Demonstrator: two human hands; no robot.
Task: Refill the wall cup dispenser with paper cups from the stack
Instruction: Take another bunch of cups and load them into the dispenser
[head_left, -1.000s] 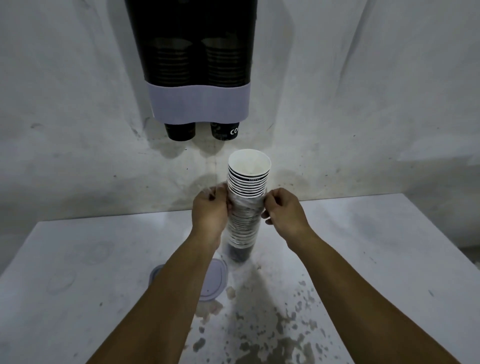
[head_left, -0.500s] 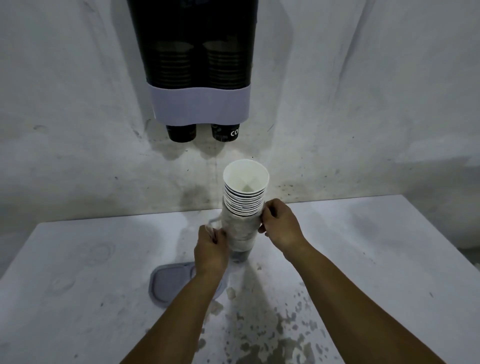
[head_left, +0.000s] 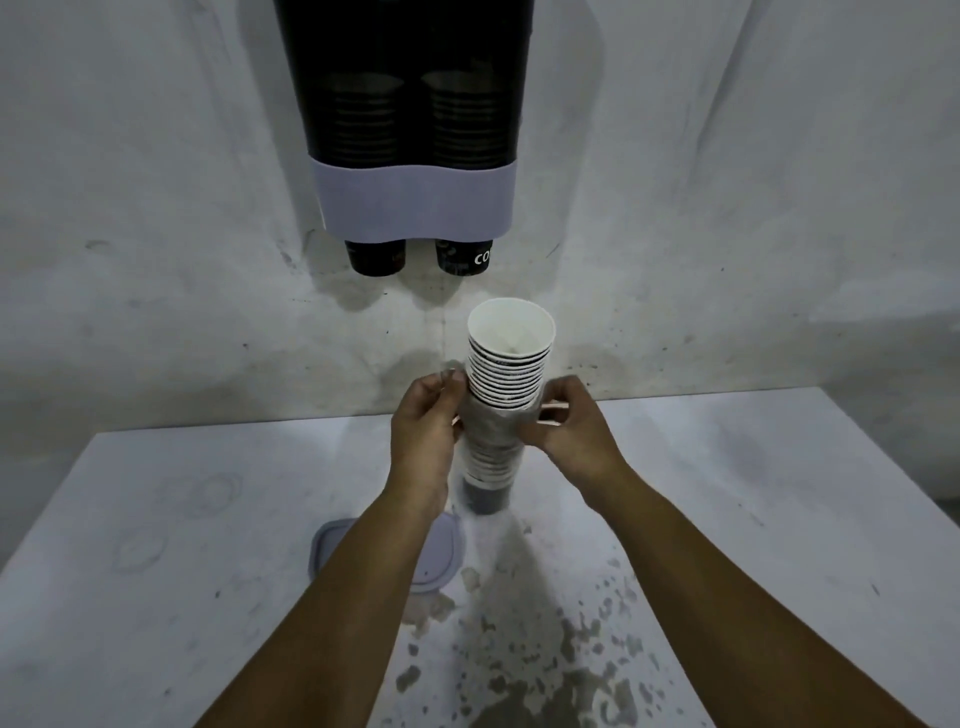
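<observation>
Paper cup stack (head_left: 506, 384) upright, mouths up.

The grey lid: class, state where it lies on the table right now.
In the head view the lid lies flat on the table, left of centre, partly hidden under the left forearm and just left of the cup stack's base.

one head-worn view looks forward and down, close over the table (head_left: 156, 519), facing the wall (head_left: 727, 208).
</observation>
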